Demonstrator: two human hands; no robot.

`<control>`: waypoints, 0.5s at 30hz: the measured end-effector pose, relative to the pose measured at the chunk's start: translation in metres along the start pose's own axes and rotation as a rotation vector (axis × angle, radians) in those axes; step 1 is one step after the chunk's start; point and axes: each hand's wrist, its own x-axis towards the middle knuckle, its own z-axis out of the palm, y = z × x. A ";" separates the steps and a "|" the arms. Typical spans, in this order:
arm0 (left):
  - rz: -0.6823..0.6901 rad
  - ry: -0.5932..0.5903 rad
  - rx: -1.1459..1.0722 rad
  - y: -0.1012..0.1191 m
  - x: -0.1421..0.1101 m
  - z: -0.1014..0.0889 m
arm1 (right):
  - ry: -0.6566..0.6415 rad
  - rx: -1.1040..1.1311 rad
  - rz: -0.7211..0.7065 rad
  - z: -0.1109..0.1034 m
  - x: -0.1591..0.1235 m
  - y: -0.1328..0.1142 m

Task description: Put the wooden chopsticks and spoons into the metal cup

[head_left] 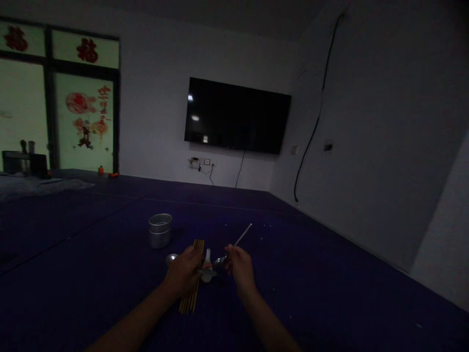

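Observation:
My right hand (240, 266) is closed on a metal spoon (243, 234). Its bowl points left and its handle slants up to the right. Over a bundle of yellowish chopsticks (188, 299) on the table, my left hand (182, 270) has its fingers curled round a metal spoon (171, 258). That spoon's bowl shows left of the hand, and a flat metal part sticks out on the right; the middle is hidden. Between my hands lies a white soup spoon (208, 256), partly covered by the metal part.
A metal cup (160, 231) stands beyond my left hand on the dark blue tabletop (322, 288). Clear plastic sheeting (40, 186) and small orange items (101, 170) are at the far left. A wall television (238, 116) and a hanging black cable (311, 134) are behind.

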 end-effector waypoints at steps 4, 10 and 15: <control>-0.131 -0.045 -0.004 -0.001 0.000 0.003 | -0.074 -0.266 -0.019 -0.002 0.002 0.019; -0.283 -0.131 0.015 0.002 0.002 -0.001 | -0.079 -0.463 -0.106 0.000 -0.001 0.031; -0.327 -0.195 0.039 0.005 0.003 -0.004 | -0.073 -0.618 -0.146 0.001 -0.003 0.032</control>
